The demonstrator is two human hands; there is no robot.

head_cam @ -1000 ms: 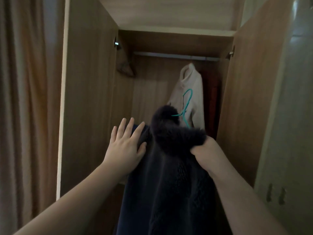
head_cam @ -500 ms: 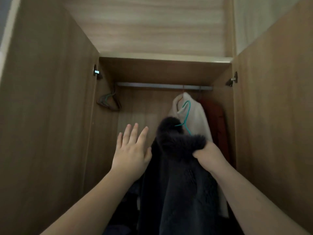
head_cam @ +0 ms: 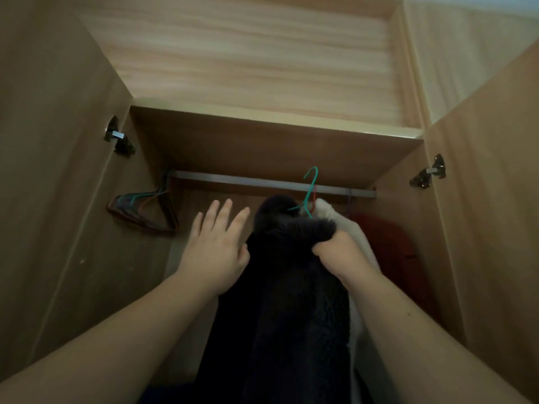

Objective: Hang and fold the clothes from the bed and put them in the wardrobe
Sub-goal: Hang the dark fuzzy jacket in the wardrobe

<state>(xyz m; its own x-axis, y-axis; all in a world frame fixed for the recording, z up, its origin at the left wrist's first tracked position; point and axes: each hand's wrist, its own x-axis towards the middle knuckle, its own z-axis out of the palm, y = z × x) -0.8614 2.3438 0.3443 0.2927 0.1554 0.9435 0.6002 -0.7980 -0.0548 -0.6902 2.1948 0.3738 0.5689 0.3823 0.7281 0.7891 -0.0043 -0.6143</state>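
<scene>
Two metal door hinges: one on the left door (head_cam: 118,139), one on the right door (head_cam: 428,174). Both doors stand open, left panel (head_cam: 52,170) and right panel (head_cam: 490,199) framing the view. Pale wood-grain board (head_cam: 248,59) above the opening, lighter than the doors. Strip of pale wall (head_cam: 466,48) at upper right. Dim light throughout.

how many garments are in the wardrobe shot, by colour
dark fleece garment, gripped by the right hand on a teal hanger: 1
white garment: 1
red garment: 1
total: 3
</scene>
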